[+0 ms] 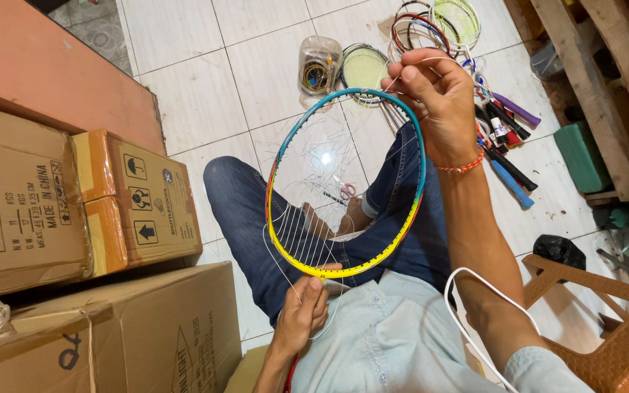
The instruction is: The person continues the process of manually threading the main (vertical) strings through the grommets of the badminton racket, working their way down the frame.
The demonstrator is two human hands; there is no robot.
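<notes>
Resting across the person's lap, a badminton racket frame (346, 182) with a teal top and a yellow lower rim sits at the centre of the view, partly strung with white vertical strands in its lower half. At 6 o'clock of the frame, the left hand (302, 309) is clenched on the racket just below the yellow rim, its thumb pressed up against the rim. At 1 o'clock of the frame, the right hand (440, 102) is raised, its thumb and fingers pinching a thin white string (400, 75) that runs down to the teal top; a red cord bracelet (461, 167) circles the wrist. Through the frame, a small pair of scissors (345, 191) lies on the white tiled floor (205, 80) between the knees in blue jeans (245, 211). At 12 o'clock of the frame stand a clear plastic jar (319, 64) and a heap of other rackets (431, 29), with loose handles reaching towards 3 o'clock. Stacked cardboard boxes (74, 211) fill the 9 o'clock side, and a brown plastic chair (613, 320) stands at 4 o'clock.
</notes>
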